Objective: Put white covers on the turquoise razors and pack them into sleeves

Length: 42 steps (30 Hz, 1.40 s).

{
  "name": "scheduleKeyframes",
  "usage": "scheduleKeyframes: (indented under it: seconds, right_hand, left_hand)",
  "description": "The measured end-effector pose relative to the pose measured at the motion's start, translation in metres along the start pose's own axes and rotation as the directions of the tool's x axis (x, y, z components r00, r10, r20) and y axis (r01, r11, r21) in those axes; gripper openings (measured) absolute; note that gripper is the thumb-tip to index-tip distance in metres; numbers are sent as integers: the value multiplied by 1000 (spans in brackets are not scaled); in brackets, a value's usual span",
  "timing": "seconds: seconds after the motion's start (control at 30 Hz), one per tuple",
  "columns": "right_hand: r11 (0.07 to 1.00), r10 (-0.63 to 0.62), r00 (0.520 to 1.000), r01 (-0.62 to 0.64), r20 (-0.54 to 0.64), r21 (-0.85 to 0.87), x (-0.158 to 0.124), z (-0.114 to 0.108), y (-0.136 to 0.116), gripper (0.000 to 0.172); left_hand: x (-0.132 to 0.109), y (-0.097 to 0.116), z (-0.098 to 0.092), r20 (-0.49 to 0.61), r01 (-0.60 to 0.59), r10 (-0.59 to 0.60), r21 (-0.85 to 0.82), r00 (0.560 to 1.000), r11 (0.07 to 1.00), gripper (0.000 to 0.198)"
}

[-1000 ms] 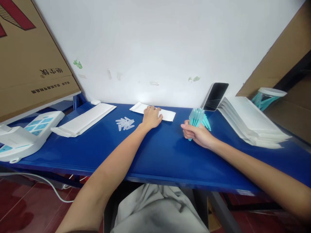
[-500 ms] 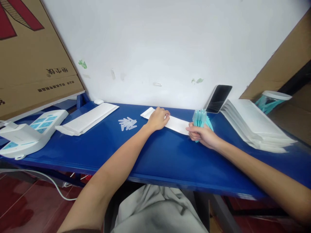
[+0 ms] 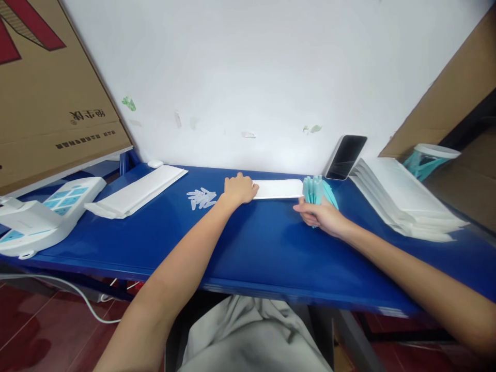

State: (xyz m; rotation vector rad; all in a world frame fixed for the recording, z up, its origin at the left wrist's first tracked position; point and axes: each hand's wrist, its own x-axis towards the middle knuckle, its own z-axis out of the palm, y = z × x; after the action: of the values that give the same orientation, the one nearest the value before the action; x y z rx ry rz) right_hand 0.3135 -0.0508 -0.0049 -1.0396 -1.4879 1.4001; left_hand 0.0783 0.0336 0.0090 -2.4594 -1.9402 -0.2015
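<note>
A flat white packet [image 3: 278,189] lies on the blue table [image 3: 256,248] near the wall. Over its left end is my left hand [image 3: 240,189], fingers curled on it and thumb at its edge; that end is hidden. To the packet's right, my right hand [image 3: 321,212] is closed around a bunch of teal sticks [image 3: 314,190], which stand upright with pale upper ends. Small translucent pieces [image 3: 201,198] form a loose pile left of my left hand.
White packets [image 3: 135,191] lie at the left, beside a white power strip [image 3: 62,214]. A phone [image 3: 346,156] leans on the wall. Stacked white packets [image 3: 406,199] and a clear cup [image 3: 431,159] of teal sticks stand at the right.
My left hand has moved left to the packet's end. The packet has turned from slanting to nearly level. My right hand still holds the teal sticks.
</note>
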Motion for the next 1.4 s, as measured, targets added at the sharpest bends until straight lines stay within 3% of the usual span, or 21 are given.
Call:
scheduleKeyframes:
  seconds: [0.17, 0.3, 0.37, 0.43, 0.53, 0.6, 0.7, 0.8, 0.87, 0.97, 1.03, 1.23, 1.3, 1.4]
  right_hand:
    - [997, 26, 999, -29, -38, -69, 1, 0, 0, 41]
    - [940, -71, 994, 38, -85, -340, 3, -3, 2, 37]
    - [832, -176, 984, 132, -30, -539, 2, -5, 3, 38]
    - [655, -225, 968, 236, 113, -718, 1, -5, 4, 34]
    - [415, -169, 938, 345, 301, -842, -3, -3, 4, 23]
    - [358, -133, 931, 365, 340, -859, -5, -1, 3, 21]
    - [321, -115, 941, 338, 317, -885, -5, 2, 3, 21]
    - [243, -140, 974, 210, 180, -947, -4, 5, 4, 17]
    - [195, -156, 983, 131, 101, -972, -3, 6, 5, 14]
    - [166, -179, 982, 89, 59, -982, -3, 4, 6, 15]
    - [173, -199, 979, 72, 37, -982, -2, 3, 6, 17]
    - [228, -189, 981, 81, 38, -970, -1, -2, 6, 20]
    - [245, -161, 985, 99, 61, -964, 0, -4, 5, 19]
    - [198, -120, 991, 87, 64, -976, 1, -7, 4, 18]
  left_hand:
    - [-16, -6, -15, 139, -101, 97, 22, 986, 995, 42]
    - [-29, -12, -19, 185, -202, 198, 4, 963, 979, 45]
    - [-32, -14, -17, 139, -232, 226, 24, 964, 972, 45]
    - [-33, -15, -15, 96, -262, 257, 35, 962, 965, 44]
    - [-32, -17, -16, 128, -325, 322, 10, 938, 946, 41]
    - [-33, -18, -19, 170, -360, 356, -8, 919, 933, 41]
    - [-36, -16, -22, 193, -368, 369, -41, 909, 929, 47]
    - [-37, -14, -18, 128, -408, 414, -69, 901, 910, 48]
    - [-36, -14, -13, 72, -486, 494, -108, 866, 867, 44]
    - [-34, -14, -7, 71, -574, 595, -194, 801, 796, 43]
    - [-35, -11, -5, 90, -589, 615, -209, 783, 781, 44]
    - [-49, 13, -6, 46, -514, 513, 6, 857, 858, 42]
    - [-52, 20, -6, 27, -508, 507, 62, 862, 859, 40]
    - [-52, 23, -4, -8, -500, 503, 82, 864, 862, 38]
